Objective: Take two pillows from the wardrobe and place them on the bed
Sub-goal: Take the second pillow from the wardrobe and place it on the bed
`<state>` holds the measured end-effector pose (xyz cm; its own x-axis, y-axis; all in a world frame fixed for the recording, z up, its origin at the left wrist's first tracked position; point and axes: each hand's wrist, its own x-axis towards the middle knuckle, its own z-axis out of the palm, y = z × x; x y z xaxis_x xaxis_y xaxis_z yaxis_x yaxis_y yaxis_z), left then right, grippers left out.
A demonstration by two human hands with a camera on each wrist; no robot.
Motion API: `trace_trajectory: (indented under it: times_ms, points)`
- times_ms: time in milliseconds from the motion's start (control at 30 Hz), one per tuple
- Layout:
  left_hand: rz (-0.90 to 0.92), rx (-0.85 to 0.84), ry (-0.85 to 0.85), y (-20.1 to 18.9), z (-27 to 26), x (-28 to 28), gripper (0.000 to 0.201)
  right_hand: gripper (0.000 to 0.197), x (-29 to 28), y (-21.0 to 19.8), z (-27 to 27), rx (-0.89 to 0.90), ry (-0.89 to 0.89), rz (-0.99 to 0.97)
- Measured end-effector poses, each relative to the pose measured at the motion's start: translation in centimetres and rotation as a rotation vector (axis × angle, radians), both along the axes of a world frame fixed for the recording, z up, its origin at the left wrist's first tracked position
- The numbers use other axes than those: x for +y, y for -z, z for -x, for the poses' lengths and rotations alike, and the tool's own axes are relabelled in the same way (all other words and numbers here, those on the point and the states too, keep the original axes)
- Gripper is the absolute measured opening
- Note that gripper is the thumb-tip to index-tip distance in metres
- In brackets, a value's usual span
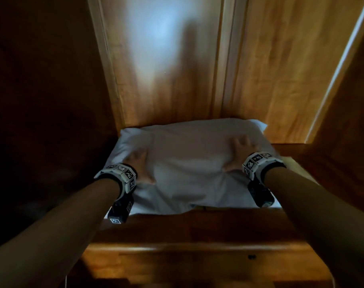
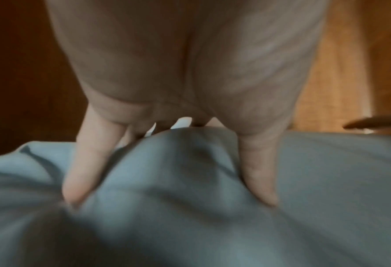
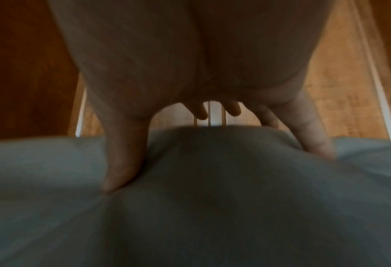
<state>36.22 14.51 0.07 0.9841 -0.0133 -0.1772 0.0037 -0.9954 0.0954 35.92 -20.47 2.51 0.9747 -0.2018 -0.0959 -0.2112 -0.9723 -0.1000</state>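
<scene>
While the white pillow lies flat on the wardrobe shelf, its long axis runs left to right. The left hand and right hand press on it with spread, fairly straight fingers.

both arms outstretched, left hand and right hand palm-down, fingers spread

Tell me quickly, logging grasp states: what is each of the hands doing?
Left hand: open, fingers spread, pressing the soft white fabric pillow.
Right hand: open, fingers spread, pressing the same pillow.
</scene>
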Motion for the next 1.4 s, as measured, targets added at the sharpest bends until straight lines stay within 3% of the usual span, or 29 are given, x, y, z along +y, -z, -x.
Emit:
trace_trajectory:
  times_ms: [133,200,400,467,533,633,833,1000,1200,1300,1400]
  points:
    - [0.023,0.039,-0.013,0.7,-4.6,0.1,0.128,0.145,0.5,3.0,-6.2,0.117,-0.059,0.011]
    - [-0.008,0.010,-0.020,2.1,-6.4,-0.6,0.124,0.141,1.3,5.0,-8.2,0.127,-0.081,0.019]
    - [0.013,-0.002,-0.092,4.4,-9.5,-1.9,0.094,0.067,2.7,6.3,-11.5,0.091,-0.107,0.137]
    - [0.033,-0.015,-0.079,4.0,-9.5,-1.9,0.078,0.061,2.5,6.6,-11.8,0.133,-0.108,0.101]
    - [0.074,-0.050,-0.048,3.9,-8.8,-1.9,0.065,0.060,2.2,7.1,-11.8,0.097,-0.097,0.050]
    - [0.182,-0.118,-0.068,4.0,-6.5,-2.2,0.054,0.041,2.5,6.5,-9.6,-0.012,-0.086,0.021]
    - [0.313,-0.239,-0.041,2.5,-1.8,-2.2,0.034,0.036,1.3,3.9,-2.5,-0.322,-0.181,-0.190]
    - [0.450,-0.280,0.022,1.3,1.9,-3.1,0.033,0.034,1.2,-0.2,7.8,-0.451,-0.104,-0.251]
    - [0.547,-0.267,0.190,2.8,9.1,-7.6,0.036,0.042,-1.2,0.0,23.1,-0.455,0.127,-0.240]
    - [0.536,-0.216,0.296,2.8,14.7,-11.3,0.024,0.029,-3.9,0.9,30.2,-0.448,0.296,-0.223]
    - [0.476,-0.181,0.400,2.9,20.5,-15.1,0.016,0.030,-6.3,2.8,37.5,-0.406,0.466,-0.239]
